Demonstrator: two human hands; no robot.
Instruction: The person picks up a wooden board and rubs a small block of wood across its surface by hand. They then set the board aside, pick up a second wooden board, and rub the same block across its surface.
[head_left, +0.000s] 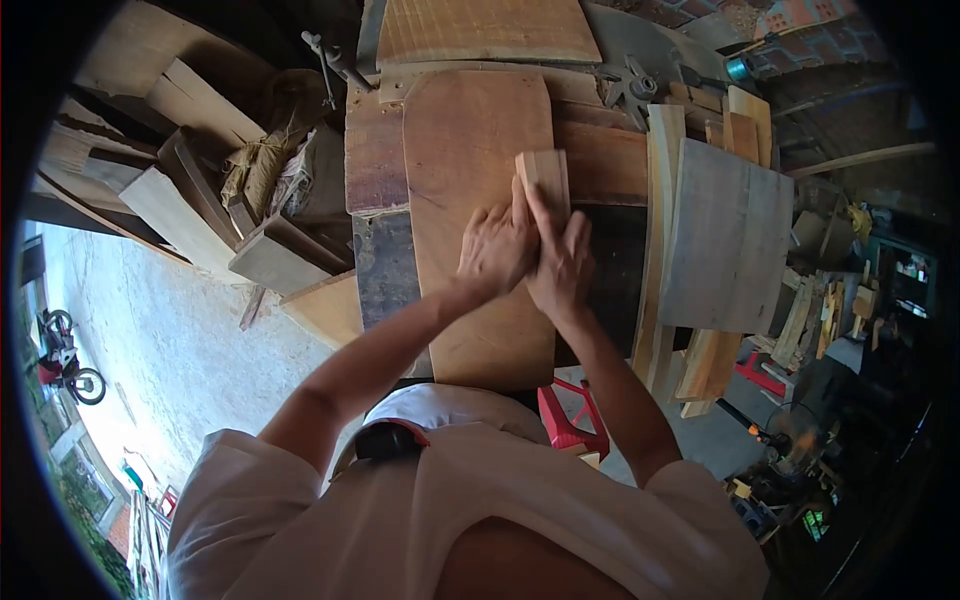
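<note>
Together, left hand and right hand grip a chunky wood block, fingers closed, at a smooth brown board's edge.

Dim right side, overexposed floor at left, fisheye-curved edges, black corners

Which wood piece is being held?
The small block at the right edge of the long board: the left hand and right hand both grip it, and no other piece.
</note>
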